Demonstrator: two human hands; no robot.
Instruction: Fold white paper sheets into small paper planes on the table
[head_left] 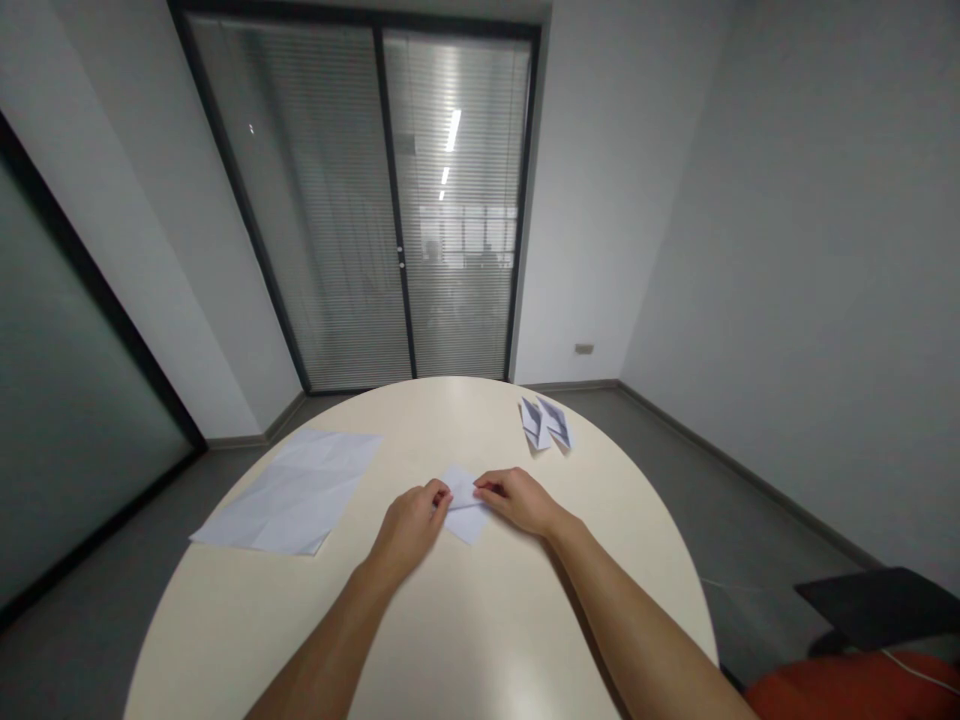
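Note:
A small piece of folded white paper point(466, 522) lies near the middle of the round table, between my two hands. My left hand point(414, 520) pinches its left edge, thumb and fingers together. At the opposite edge, my right hand point(519, 498) grips the paper between thumb and fingertips. A crease or flap edge runs across the paper from one hand to the other. Parts of both side edges are hidden under my fingers.
Larger creased white sheets point(300, 492) lie at the table's left. Two folded paper pieces point(545, 424) sit toward the back right. The pale round table point(450, 640) has a curved edge. A red seat point(862, 688) and a black panel point(885, 603) stand at the lower right.

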